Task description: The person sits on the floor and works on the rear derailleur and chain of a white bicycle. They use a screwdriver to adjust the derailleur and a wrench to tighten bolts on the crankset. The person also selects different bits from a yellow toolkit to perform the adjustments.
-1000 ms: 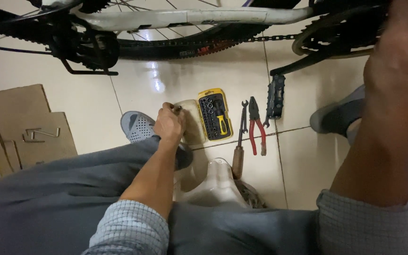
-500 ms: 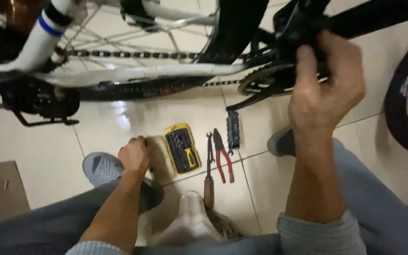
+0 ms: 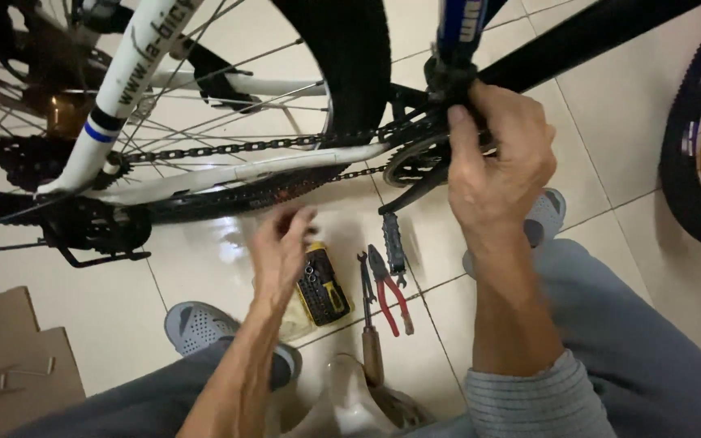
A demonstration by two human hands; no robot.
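A bicycle stands in front of me, its chain [image 3: 229, 148] running from the rear cogs to the crank. My right hand [image 3: 496, 162] is closed around the crank area [image 3: 415, 162] at the bottom of the black frame. My left hand [image 3: 281, 247] is blurred, lifted above the floor with fingers loosely apart and nothing visible in it. It hovers just left of a yellow and black bit set case [image 3: 324, 284]. Red-handled pliers [image 3: 389, 290] and a wooden-handled tool [image 3: 371, 345] lie beside the case. The pedal [image 3: 394, 242] hangs low above the tiles.
The rear tyre [image 3: 350, 65] and spokes fill the top left, with the kickstand [image 3: 95, 258] below. Another wheel [image 3: 691, 162] is at the right edge. Cardboard with a hex key [image 3: 10, 377] lies at the bottom left. My grey shoes [image 3: 200, 328] rest on pale tiles.
The view has dropped closer to the crank. My left hand has lifted off the floor beside the bit set and moved up. My right hand stays on the crank.
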